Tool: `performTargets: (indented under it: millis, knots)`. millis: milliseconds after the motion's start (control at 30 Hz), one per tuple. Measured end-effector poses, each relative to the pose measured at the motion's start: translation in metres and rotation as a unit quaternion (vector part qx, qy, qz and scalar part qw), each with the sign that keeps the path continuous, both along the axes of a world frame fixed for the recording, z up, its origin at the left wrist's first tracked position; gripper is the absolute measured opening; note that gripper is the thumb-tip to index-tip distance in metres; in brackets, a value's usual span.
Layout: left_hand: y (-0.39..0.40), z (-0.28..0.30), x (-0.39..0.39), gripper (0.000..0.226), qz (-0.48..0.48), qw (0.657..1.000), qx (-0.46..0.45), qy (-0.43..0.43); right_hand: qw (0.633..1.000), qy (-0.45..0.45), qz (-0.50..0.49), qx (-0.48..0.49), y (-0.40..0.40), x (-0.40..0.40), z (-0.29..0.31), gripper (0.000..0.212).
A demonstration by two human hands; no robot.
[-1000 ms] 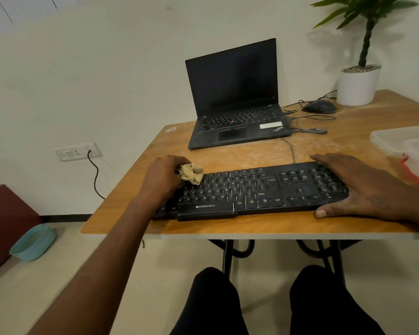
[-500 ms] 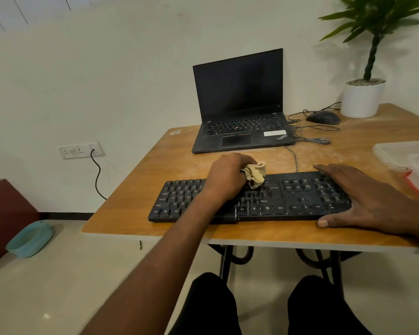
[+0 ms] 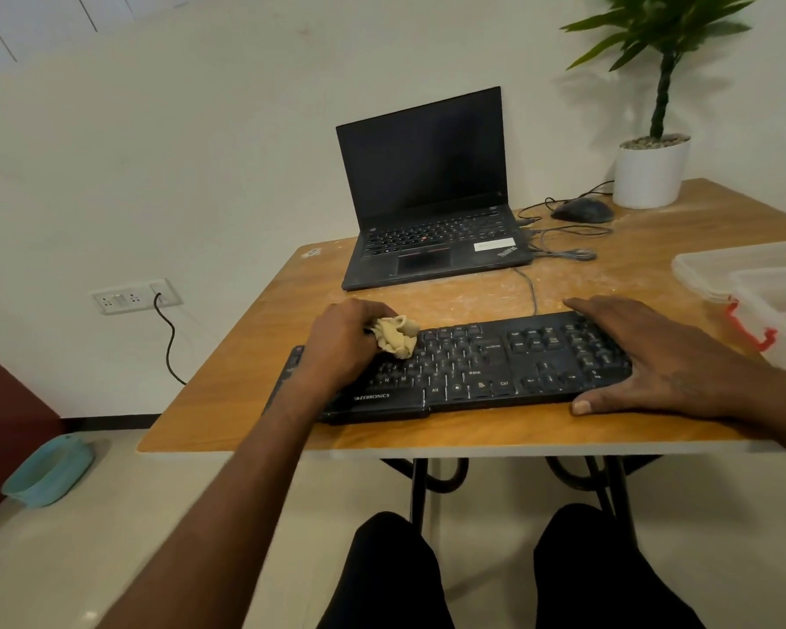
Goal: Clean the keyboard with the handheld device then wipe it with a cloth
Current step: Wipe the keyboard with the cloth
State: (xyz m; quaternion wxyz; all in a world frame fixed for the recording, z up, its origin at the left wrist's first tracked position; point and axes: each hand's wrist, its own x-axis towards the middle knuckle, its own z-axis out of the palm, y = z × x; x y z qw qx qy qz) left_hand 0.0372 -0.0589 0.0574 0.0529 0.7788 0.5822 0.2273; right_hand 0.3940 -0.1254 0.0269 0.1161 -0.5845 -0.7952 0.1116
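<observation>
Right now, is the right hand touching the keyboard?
Touching. The head view shows the right hand lying flat over the right end of the keyboard, fingers spread across the keys and no gap visible.

"ZEBRONICS" on the black keyboard (image 3: 468,370) front edge, "ThinkPad" on the laptop (image 3: 432,220) palm rest

An open black laptop (image 3: 432,206) with a dark screen sits at the back of a wooden table (image 3: 495,433), beside a wired mouse (image 3: 583,210) and a potted plant (image 3: 652,172). Clear plastic containers (image 3: 754,292) rest at the right edge; a teal basin (image 3: 46,469) lies on the floor.
</observation>
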Motion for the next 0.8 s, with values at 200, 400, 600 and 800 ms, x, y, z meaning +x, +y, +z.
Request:
performTargets:
  millis: [200, 400, 600, 800]
  knots:
    - [-0.008, -0.006, 0.048, 0.039, -0.067, 0.996, 0.001, -0.052, 1.0, 0.0, -0.004, -0.007, -0.001, -0.001, 0.0, 0.129]
    - [-0.017, -0.007, 0.04, 0.046, -0.064, 0.997, -0.008, -0.041, 1.0, -0.002, -0.002, -0.004, -0.001, -0.001, 0.001, 0.129]
    - [-0.024, -0.001, 0.003, 0.049, -0.007, 1.0, -0.024, -0.011, 1.0, -0.003, 0.001, -0.001, -0.001, -0.001, 0.001, 0.129]
    - [-0.027, -0.003, 0.035, 0.045, -0.046, 0.999, -0.013, -0.022, 1.0, 0.002, -0.002, -0.004, -0.002, -0.001, 0.001, 0.128]
